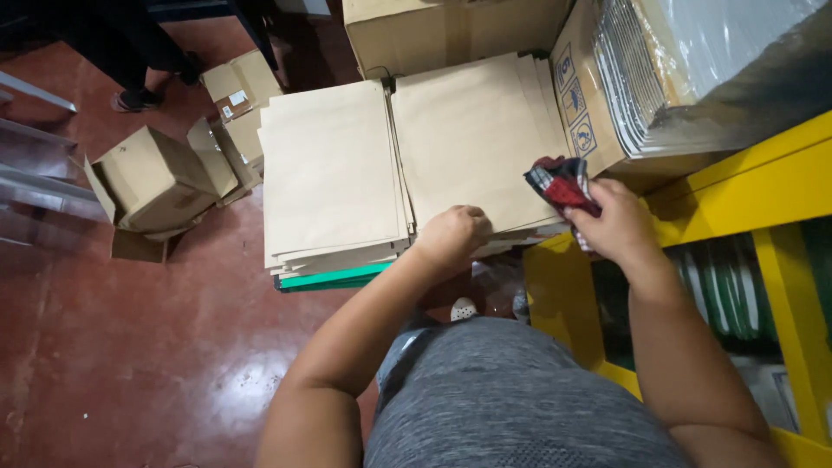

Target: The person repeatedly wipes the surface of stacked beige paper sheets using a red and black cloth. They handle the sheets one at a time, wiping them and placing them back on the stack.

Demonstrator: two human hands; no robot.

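Two stacks of flat brown card sheets lie side by side below me, the left stack (pixel 329 169) and the right stack (pixel 472 139). My left hand (pixel 452 234) rests with curled fingers on the near edge of the right stack. My right hand (pixel 611 221) grips a folded checked cloth (pixel 563 184) in red, black and white, held just over the right stack's right edge. A green board (pixel 334 279) shows under the left stack.
Large cardboard boxes (pixel 451 30) stand behind the stacks, one wrapped in clear film (pixel 693 61). A yellow metal rack (pixel 763 199) is at my right. Open small boxes (pixel 156 182) lie on the red floor at left; a person's feet (pixel 139 97) stand far left.
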